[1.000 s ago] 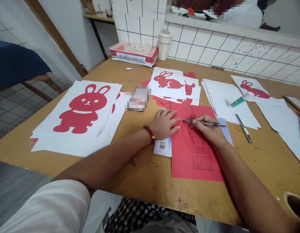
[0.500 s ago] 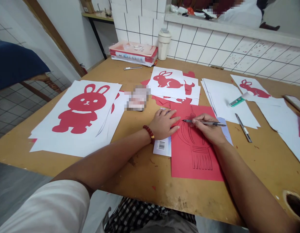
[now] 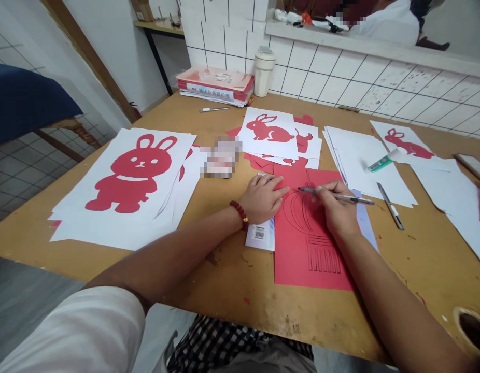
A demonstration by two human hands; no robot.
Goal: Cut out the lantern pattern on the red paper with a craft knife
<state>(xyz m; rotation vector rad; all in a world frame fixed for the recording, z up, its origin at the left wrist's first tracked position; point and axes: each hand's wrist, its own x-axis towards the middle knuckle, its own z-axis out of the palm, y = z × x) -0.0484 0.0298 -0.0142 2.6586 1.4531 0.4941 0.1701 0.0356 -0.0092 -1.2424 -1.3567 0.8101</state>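
Note:
A red sheet (image 3: 292, 259) with a lantern drawn in dark lines lies in front of me, over a pale booklet (image 3: 259, 235). My left hand (image 3: 263, 199) rests flat with its fingers spread, on the booklet and the sheet's left edge. A beaded bracelet (image 3: 240, 215) circles that wrist. My right hand (image 3: 339, 207) grips a pen (image 3: 352, 198), its tip over the upper part of the lantern drawing. Part of the drawing's right side is hidden under my right hand.
White sheets with a red rabbit (image 3: 137, 168) lie left, more rabbit papers (image 3: 269, 129) behind. A glue stick (image 3: 383, 159) and a cutter knife (image 3: 391, 206) lie right. At the back stand a paper stack (image 3: 214, 85) and a cup (image 3: 264, 71).
My right hand has shifted slightly right with the pen, and the pen tip has moved right and a little up over the drawing. My left hand stays in place.

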